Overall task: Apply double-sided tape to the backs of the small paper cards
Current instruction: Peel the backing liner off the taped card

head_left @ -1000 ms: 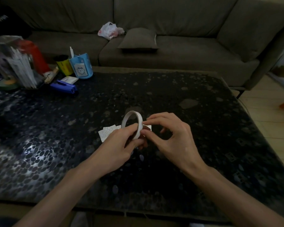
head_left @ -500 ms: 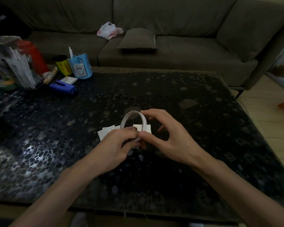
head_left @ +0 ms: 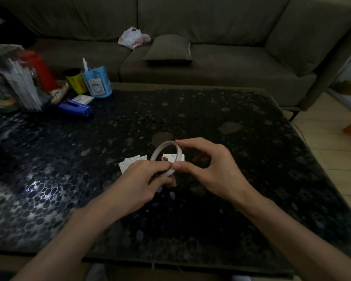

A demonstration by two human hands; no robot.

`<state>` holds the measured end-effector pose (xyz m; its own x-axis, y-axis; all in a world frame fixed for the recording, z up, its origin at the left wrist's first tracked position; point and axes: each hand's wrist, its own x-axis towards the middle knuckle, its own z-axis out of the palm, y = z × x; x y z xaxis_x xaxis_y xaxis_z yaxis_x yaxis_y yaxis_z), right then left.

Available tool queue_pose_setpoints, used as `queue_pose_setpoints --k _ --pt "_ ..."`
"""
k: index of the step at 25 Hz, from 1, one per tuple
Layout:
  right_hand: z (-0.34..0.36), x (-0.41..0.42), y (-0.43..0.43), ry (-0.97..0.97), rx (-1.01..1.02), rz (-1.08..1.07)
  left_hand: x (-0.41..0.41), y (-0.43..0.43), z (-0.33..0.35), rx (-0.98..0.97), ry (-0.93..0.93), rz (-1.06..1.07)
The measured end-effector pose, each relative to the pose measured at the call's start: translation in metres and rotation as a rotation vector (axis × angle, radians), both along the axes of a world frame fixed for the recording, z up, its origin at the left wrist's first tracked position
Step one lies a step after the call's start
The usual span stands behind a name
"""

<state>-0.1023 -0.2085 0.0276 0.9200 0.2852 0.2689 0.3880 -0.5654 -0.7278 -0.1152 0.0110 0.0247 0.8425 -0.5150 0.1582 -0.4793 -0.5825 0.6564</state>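
Cards (head_left: 132,162): a few small white paper pieces lie flat on the counter (head_left: 241,199), just beyond and left of the left fingers. One more card (head_left: 173,157) shows through and behind the tape ring, just beyond both sets of fingers; it bears a dark printed mark, so it probably lies face up. No strip of tape can be made out on any card.

Left hand (head_left: 139,179): fingers clenched on the near lower rim of the tape roll (head_left: 166,157), thumb on the outer face. The pinch point lies right where the two hands meet.

Tape roll: a thin white ring, held tilted on edge above the counter, between the two hands and over the cards.

Right hand (head_left: 213,169): thumb tip pressed against the roll's lower rim, touching the left fingers; forefinger arched over the top of the ring and touching its far edge. The remaining fingers are spread and free. It is grasping the roll lightly, not squeezing it.

Step in hand, as judged: finding and lifting the free end of the tape. No loose tail is visible; the light is too dim to be sure.

Next move calls for: a nail under the tape end, the left hand steadying the ring, then a short pull-out and a card turned back up beneath it.
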Motion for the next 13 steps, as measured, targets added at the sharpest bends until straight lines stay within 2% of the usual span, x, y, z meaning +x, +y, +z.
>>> queue_pose_setpoints --k 4,7,10,13 --pt "-0.007 -0.01 0.009 -0.14 0.045 -0.122 0.001 -0.005 0.001 -0.097 0.038 0.025" --pt "-0.011 -0.014 0.016 -0.28 0.031 -0.138 0.002 -0.006 0.0 -0.073 0.01 0.055" --pt "-0.009 -0.014 0.018 -0.243 0.048 -0.111 0.002 -0.004 0.002 -0.006 -0.044 0.102" --pt "-0.009 -0.015 0.019 -0.211 0.053 -0.087 0.001 -0.003 0.002 0.006 -0.02 0.093"
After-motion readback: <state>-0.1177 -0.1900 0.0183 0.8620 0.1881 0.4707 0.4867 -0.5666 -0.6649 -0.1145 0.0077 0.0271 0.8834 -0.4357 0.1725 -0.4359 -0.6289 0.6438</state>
